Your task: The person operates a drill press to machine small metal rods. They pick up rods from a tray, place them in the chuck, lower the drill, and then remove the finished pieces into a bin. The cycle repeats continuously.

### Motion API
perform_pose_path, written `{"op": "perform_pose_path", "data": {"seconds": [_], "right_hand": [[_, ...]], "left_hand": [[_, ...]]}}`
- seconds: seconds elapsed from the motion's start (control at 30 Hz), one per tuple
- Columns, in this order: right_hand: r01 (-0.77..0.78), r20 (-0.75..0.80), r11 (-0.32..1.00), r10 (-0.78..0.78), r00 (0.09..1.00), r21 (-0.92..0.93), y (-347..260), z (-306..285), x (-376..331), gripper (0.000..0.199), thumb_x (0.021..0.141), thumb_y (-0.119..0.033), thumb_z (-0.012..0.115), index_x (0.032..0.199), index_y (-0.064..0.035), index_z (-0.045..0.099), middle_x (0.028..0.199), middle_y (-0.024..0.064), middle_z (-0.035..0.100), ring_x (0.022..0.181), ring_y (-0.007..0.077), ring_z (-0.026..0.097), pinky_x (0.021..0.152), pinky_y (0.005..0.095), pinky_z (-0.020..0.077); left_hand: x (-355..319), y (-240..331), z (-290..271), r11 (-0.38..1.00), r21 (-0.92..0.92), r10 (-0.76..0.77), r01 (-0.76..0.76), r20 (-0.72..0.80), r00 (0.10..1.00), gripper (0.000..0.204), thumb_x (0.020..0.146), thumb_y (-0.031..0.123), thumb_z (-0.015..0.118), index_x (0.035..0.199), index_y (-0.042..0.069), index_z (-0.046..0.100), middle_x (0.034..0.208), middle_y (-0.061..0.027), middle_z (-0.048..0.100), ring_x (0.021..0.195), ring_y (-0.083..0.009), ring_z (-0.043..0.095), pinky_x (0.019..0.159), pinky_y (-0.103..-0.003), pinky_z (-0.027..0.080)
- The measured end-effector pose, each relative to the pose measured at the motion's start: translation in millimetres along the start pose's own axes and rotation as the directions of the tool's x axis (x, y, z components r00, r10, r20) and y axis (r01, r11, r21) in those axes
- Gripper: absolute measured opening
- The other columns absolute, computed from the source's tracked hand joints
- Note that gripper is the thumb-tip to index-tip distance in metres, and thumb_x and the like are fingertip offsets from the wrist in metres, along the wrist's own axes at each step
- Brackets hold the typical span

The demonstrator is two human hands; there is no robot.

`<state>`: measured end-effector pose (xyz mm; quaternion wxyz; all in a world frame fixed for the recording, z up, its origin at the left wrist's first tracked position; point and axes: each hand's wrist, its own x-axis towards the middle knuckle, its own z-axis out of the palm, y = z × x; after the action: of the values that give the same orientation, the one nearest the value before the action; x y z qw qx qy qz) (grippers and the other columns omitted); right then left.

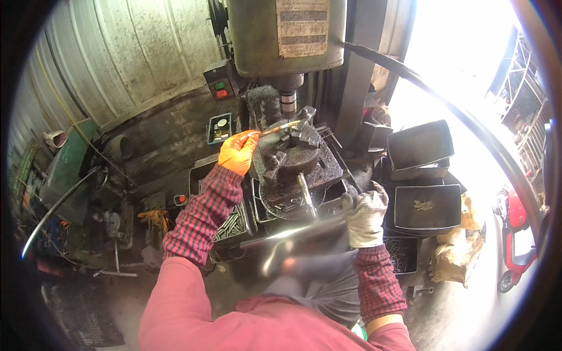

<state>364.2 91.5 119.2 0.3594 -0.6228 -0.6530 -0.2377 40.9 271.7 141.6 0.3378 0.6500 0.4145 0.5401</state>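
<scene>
Brush (281,127) pinched in L hand (239,153), tip twd 2 o'clock.
R hand (366,216) approx. 4 o'clock of fixture (295,164); can't tell grip.

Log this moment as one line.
left hand: orange glove, holding brush | brush tip: near spindle | right hand: pale glove, grip unclear | dark trays: at right

The orange-gloved left hand (237,153) is stretched forward, pinched closed; the pale-gloved right hand (366,217) sits lower, apparently curled, though its fingertips are unclear.
</scene>
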Motion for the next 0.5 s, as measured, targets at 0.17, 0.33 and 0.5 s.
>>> {"op": "perform_pose_path", "data": {"seconds": [0.17, 0.33, 0.5], "right_hand": [[-0.016, 0.027, 1.000, 0.016, 1.000, 0.006, -1, -4, 1, 0.037, 0.087, -0.033, 0.074, 0.069, -0.0010, 0.070, 0.071, 0.0155, 0.064, 0.094, 0.0360, 0.066, 0.106, 0.0514, 0.0431], [-0.043, 0.102, 0.999, 0.046, 0.994, -0.031, 0, -5, -1, 0.032, 0.093, -0.031, 0.066, 0.074, -0.0061, 0.075, 0.089, 0.0124, 0.074, 0.100, 0.0315, 0.067, 0.109, 0.0504, 0.0397], [-0.028, 0.016, 0.997, 0.026, 1.000, 0.074, -1, 2, -2, 0.038, 0.089, -0.027, 0.071, 0.061, -0.0044, 0.060, 0.065, 0.0142, 0.060, 0.090, 0.0384, 0.065, 0.103, 0.0527, 0.0452]], "left_hand": [[15, -31, -20, 0.955, 0.284, 0.117, -0.084, -0.103, 0.988, 0.024, 0.103, 0.021, 0.068, 0.116, 0.001, 0.074, 0.107, -0.0039, 0.075, 0.098, -0.0125, 0.067, 0.091, -0.027, 0.051], [18, -105, -101, 0.962, 0.267, 0.006, 0.065, -0.258, 0.966, 0.028, 0.102, 0.023, 0.067, 0.115, -0.001, 0.073, 0.109, -0.0099, 0.074, 0.103, -0.0191, 0.069, 0.094, -0.033, 0.054], [47, -168, -152, 0.841, 0.497, 0.052, 0.214, -0.468, 0.882, 0.029, 0.102, 0.021, 0.066, 0.123, 0.002, 0.071, 0.117, -0.0114, 0.075, 0.110, -0.0207, 0.070, 0.099, -0.033, 0.051]]}}
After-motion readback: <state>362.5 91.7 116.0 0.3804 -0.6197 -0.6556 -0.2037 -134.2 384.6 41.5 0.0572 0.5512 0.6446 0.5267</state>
